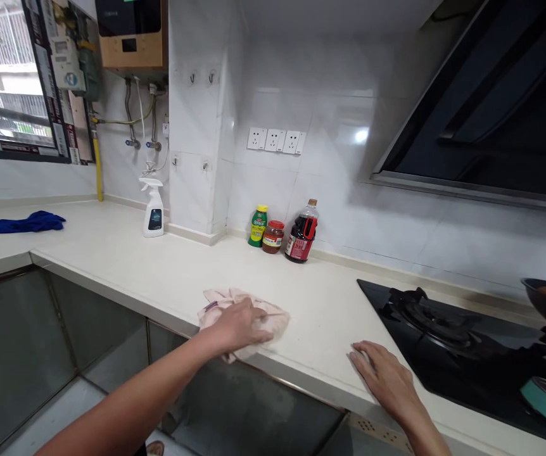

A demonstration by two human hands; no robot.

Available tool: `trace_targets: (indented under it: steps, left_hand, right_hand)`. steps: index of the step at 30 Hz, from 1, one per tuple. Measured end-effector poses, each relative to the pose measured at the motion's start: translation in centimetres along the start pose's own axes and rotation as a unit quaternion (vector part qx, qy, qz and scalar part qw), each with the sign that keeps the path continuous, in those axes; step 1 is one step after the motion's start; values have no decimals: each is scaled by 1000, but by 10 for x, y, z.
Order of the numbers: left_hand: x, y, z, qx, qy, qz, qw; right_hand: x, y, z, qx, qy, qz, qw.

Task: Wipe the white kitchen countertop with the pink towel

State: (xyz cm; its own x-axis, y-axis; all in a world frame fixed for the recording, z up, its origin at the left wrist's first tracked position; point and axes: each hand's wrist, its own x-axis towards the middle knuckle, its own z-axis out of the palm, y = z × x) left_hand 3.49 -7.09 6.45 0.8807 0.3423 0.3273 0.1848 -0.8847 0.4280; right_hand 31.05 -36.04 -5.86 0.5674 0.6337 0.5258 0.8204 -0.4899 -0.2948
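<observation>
Nearest the camera, the right hand (384, 379) lies flat and open, palm down on the white counter (168, 272), holding nothing, just left of the black gas stove (444, 335). Left of it, the left hand (237, 324) presses with fingers spread on a crumpled pink cloth (273, 320) near the counter's front edge. Farther back stand three condiment bottles (282, 233), a spray bottle (152, 209) and, far left, a blue cloth (28, 222).

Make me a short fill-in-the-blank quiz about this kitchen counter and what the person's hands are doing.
1. The left hand presses on a pale ____ cloth.
2. The right hand lies flat on the countertop, next to the black ____.
3. Far left on the counter lies a ____ rag.
4. By the wall corner stands a white ____ bottle.

Missing words: pink; stove; blue; spray
</observation>
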Motion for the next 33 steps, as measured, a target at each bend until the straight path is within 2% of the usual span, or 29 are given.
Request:
trace_targets:
  steps: [1,3,6,8,10,12,15,17,21,24,26,28,30,33]
  left_hand:
    - [2,4,3,-20,-26,7,999]
    - [8,7,1,-41,-31,9,999]
    - [18,1,-6,29,-19,28,999]
    - [19,-8,-4,70,-70,55,994]
    - [14,-15,4,56,-144,84,984]
    - [6,-18,15,41,-179,104,978]
    - [-4,-11,29,74,-170,129,974]
    - [-6,3,40,100,-158,155,970]
    - [-5,51,76,146,-100,246,953]
    - [-4,89,116,189,-18,287,939]
    - [-5,106,141,207,53,296,931]
    - [-5,112,163,216,123,301,921]
    - [-6,108,177,218,176,300,912]
    - [-9,85,184,221,205,291,908]
  right_hand:
    - [1,-2,-2,7,-1,-2,1000]
    - [2,-3,-5,18,3,-1,1000]
    - [2,-3,-8,21,11,1,1000]
    - [1,-4,-9,17,13,0,1000]
    - [1,-6,-9,11,13,-3,1000]
    - [1,-9,-9,1,11,-3,1000]
    - [2,-13,-11,-10,8,5,1000]
    - [2,-15,-12,-14,4,6,1000]
    - [3,-12,-13,-15,-5,5,1000]
    - [2,-1,-13,22,-10,16,1000]
    - [3,5,-14,71,-9,59,996]
    - [3,9,-18,119,-14,130,984]
    - [3,10,-22,146,-20,188,971]
    - [1,8,-26,135,-26,214,967]
